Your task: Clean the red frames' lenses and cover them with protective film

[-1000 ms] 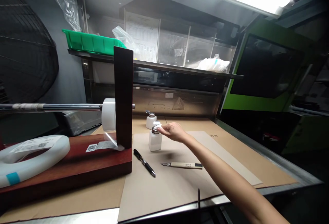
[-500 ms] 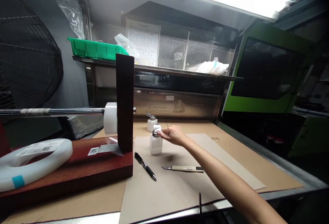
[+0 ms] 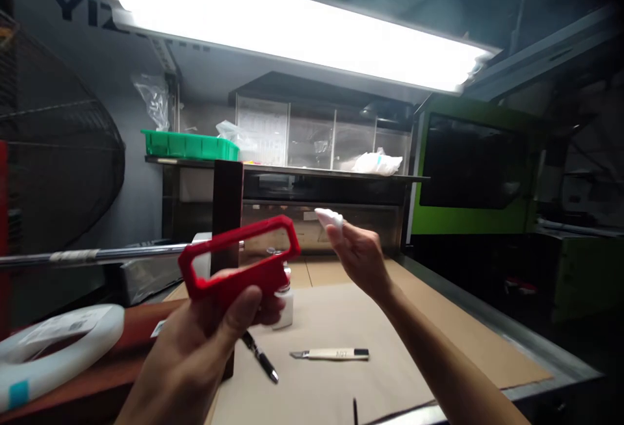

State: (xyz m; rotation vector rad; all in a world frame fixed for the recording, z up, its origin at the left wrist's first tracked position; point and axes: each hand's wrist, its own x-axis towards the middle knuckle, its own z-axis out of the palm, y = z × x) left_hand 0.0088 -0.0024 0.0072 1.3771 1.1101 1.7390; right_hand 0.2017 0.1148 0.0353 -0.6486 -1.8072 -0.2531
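While the left hand (image 3: 209,340) is wrapped tight around the lower bar of a red plastic frame (image 3: 238,259), holding it up over the bench, the right hand (image 3: 358,253) hangs just beside it, fingers loosely curled with a small white wad (image 3: 329,218) pinched at the fingertips, clear of the frame.

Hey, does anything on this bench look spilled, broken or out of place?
Nothing looks spilled or broken. The craft knife and pen lie loose on the cardboard sheet; whether the knife's blade is out is too small to tell.
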